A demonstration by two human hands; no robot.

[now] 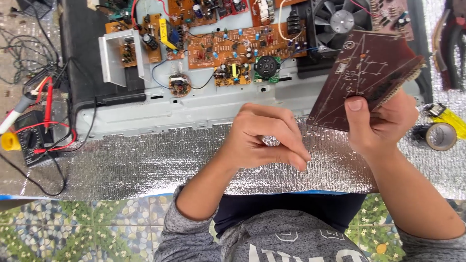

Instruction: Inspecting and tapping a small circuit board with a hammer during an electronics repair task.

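Head view, one moment. Right hand (381,121): closed on dark red circuit board (366,80), raised and tilted over the silver foil mat (145,165); board's underside hidden. Left hand (264,138): fingers curled together over bare foil, contents, if any, not discernible. Open chassis (194,104) beyond. Tape roll (439,136) near right edge; multimeter (34,136) left; pliers (449,43) cut off.

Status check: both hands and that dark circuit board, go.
Right hand grips dark circuit board, tilted, raised above the open chassis. Left hand curled, fingertips pinched, over foil mat. Nothing between the hands.
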